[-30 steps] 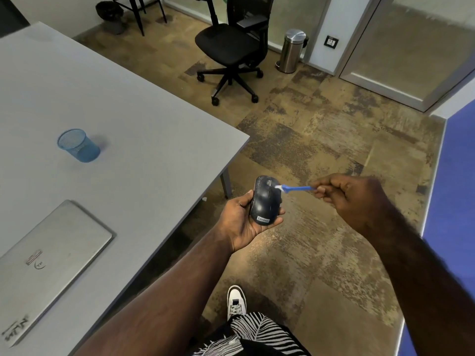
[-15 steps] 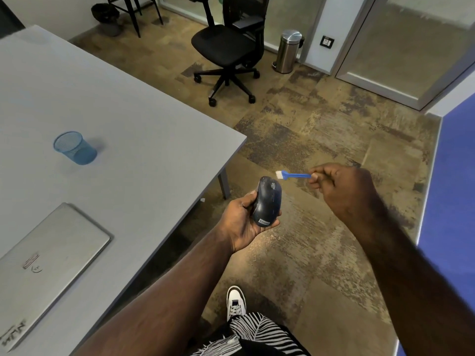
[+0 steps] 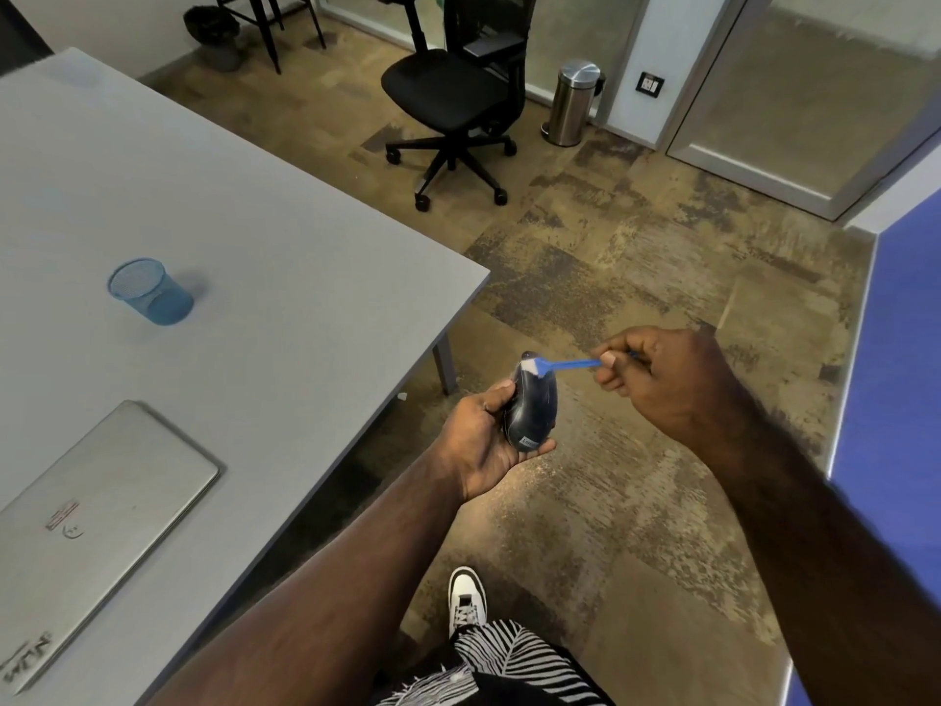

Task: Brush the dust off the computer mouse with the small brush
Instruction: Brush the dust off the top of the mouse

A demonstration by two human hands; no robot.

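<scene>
My left hand [image 3: 481, 443] cradles a dark computer mouse [image 3: 532, 407] from below and from its left side, front end tipped up and away from me, over the floor just right of the table's corner. My right hand [image 3: 662, 379] pinches the blue handle of a small brush [image 3: 568, 365] between thumb and fingers. The brush's white bristles rest on the upper front end of the mouse. A pale label shows at the mouse's near end.
A grey table [image 3: 265, 308] fills the left, with a blue mesh cup [image 3: 150, 293] and a closed silver laptop [image 3: 91, 522] on it. A black office chair [image 3: 453, 99] and a steel bin [image 3: 573, 101] stand farther off. A blue panel [image 3: 901, 400] lies to the right.
The brush touched the mouse's front, lifted off up and to the right, and now its bristles are back on the front end. The mouse has turned more edge-on in my left hand.
</scene>
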